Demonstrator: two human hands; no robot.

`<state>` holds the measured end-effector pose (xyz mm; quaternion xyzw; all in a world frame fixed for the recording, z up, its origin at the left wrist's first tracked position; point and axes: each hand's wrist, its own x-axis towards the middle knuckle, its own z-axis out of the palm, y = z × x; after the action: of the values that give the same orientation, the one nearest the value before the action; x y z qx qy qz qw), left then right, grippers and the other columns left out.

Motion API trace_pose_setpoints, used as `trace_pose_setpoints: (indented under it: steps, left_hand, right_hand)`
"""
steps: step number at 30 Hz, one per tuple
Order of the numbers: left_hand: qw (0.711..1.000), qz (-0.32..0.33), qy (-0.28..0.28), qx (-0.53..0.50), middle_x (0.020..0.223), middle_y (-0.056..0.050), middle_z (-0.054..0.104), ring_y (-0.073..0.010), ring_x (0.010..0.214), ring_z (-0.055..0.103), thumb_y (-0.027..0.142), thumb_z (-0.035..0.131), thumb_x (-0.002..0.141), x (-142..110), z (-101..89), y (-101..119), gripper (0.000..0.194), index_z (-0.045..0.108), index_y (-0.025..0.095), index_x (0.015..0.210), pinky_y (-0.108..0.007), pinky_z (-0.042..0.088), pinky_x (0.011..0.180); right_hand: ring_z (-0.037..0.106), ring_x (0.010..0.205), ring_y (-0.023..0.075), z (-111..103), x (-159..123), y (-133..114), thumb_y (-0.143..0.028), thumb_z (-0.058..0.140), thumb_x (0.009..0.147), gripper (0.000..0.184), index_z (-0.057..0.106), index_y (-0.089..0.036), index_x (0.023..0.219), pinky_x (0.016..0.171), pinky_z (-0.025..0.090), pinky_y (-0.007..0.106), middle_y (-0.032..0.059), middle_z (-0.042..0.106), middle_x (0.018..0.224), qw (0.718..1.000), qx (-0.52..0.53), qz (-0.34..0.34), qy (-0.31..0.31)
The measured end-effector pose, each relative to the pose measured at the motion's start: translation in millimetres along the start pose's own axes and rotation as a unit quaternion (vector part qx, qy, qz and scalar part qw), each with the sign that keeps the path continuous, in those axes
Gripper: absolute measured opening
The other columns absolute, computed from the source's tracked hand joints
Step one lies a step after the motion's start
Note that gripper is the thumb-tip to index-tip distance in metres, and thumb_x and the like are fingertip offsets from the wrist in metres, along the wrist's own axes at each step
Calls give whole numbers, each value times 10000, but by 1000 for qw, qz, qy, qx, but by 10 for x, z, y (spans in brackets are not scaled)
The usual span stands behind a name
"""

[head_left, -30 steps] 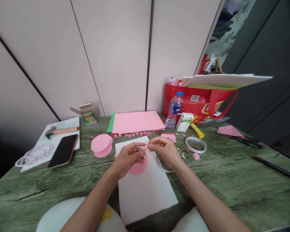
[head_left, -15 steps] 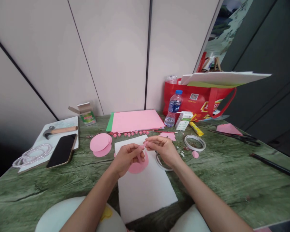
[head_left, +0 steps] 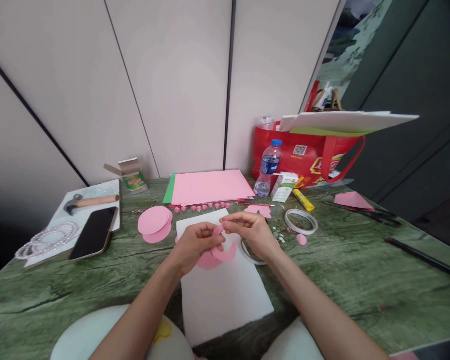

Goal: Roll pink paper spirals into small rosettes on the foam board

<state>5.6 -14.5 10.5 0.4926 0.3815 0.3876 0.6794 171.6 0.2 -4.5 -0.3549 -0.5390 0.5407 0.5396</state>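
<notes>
- Centre of the frame: the left hand (head_left: pixel 198 245) pinches a curled pink paper strip (head_left: pixel 228 252) between thumb and fingers; the strip's lower end hangs in a curve below the fingertips.
- Just to the right of it: the right hand (head_left: pixel 250 231) has thumb and forefinger pressed together on the strip's upper end; the two hands' fingertips are close together, and whether they touch is too small to tell.
- Centre, beneath the strip: a pink paper disc (head_left: pixel 209 261), partly hidden by the left hand; it lies on a white sheet (head_left: pixel 227 300) that reaches toward the bottom edge.
- Right of centre: a pale ring (head_left: pixel 252 259), partly covered by the right hand and wrist; farther right, a roll of tape (head_left: pixel 311 227) lies flat, with a small pink disc (head_left: pixel 302 240) just below.
- Left of centre: overlapping pink circles (head_left: pixel 154 220); between them and the pencil (head_left: pixel 260 204), a row of small pink pieces (head_left: pixel 198 208) runs below the pink sheets (head_left: pixel 212 187).
- Upper right: a red bag (head_left: pixel 285 147); in front of it, a bottle (head_left: pixel 269 167) and a carton (head_left: pixel 285 188) stand near a yellow tube (head_left: pixel 303 200).
- Left side: a hammer (head_left: pixel 97 201), a phone (head_left: pixel 93 234) and a coil of beads (head_left: pixel 48 240).
</notes>
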Motion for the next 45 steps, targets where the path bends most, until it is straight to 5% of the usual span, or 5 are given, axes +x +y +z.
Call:
trace_pose_setpoints:
  steps: [12, 25, 32, 45]
  left_hand:
    - [1000, 8, -15, 10, 712, -22, 614, -81, 607, 514, 188, 740, 584, -5, 2, 7, 272, 645, 125, 831, -203, 365, 549]
    - [998, -21, -44, -48, 690, -51, 605, -91, 541, 538, 374, 598, 747, -1, -9, -10, 274, 557, 105, 707, -222, 429, 512]
    - [997, -50, -50, -28, 604, 24, 545, -32, 397, 473, 269, 700, 664, -9, -21, 15, 263, 564, 119, 832, -158, 365, 397]
    - [998, -21, -55, -21, 655, 11, 547, -56, 497, 524, 214, 697, 661, 7, -17, 4, 220, 572, 114, 813, -191, 401, 498]
  right_hand:
    - [578, 583, 124, -7, 4, -17, -319, 732, 591, 214, 670, -189, 749, 592, 445, 271, 6, 657, 652, 1000, 13, -5, -13]
    - [593, 574, 114, -9, 8, 18, -266, 728, 613, 171, 658, -164, 731, 599, 469, 260, -2, 655, 622, 999, 31, 0, -28]
    - [604, 568, 112, 2, -4, -6, -258, 734, 601, 159, 664, -164, 708, 575, 494, 250, 7, 672, 647, 1000, 22, 8, -15]
    - [648, 663, 139, -1, -11, -14, -264, 674, 677, 187, 683, -188, 848, 668, 523, 286, 14, 692, 724, 999, -6, -13, -31]
